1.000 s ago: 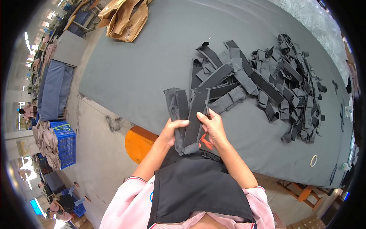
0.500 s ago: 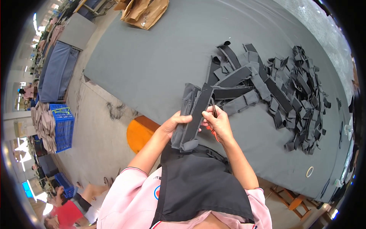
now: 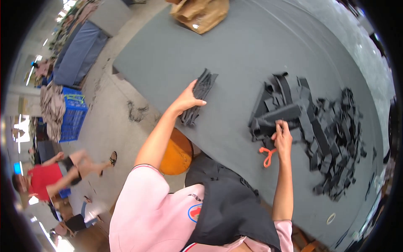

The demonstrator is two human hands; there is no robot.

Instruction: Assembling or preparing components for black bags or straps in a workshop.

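Observation:
My left hand [image 3: 188, 101] grips a bundle of dark grey fabric strips [image 3: 204, 86] over the table's near left part, thumb across the bundle. My right hand [image 3: 283, 136] is closed at the near edge of a loose group of longer dark strips [image 3: 279, 112]. An orange cord loop [image 3: 267, 157] hangs beside that hand; it belongs to the small thread snips seen there earlier, now mostly hidden by the fingers. Whether the right fingertips also pinch a strip cannot be made out.
A large heap of short dark strips [image 3: 340, 143] covers the table's right side. Brown paper bags [image 3: 201, 14] lie at the far edge, a ring [image 3: 331, 218] near the right corner. An orange stool [image 3: 176, 155] stands by the table. A person in red [image 3: 44, 180] walks at left.
My hands have moved apart: the left carried the bundle away and to the left, the right moved right to the strips. The strip being worked on has left my hands. The view has shifted.

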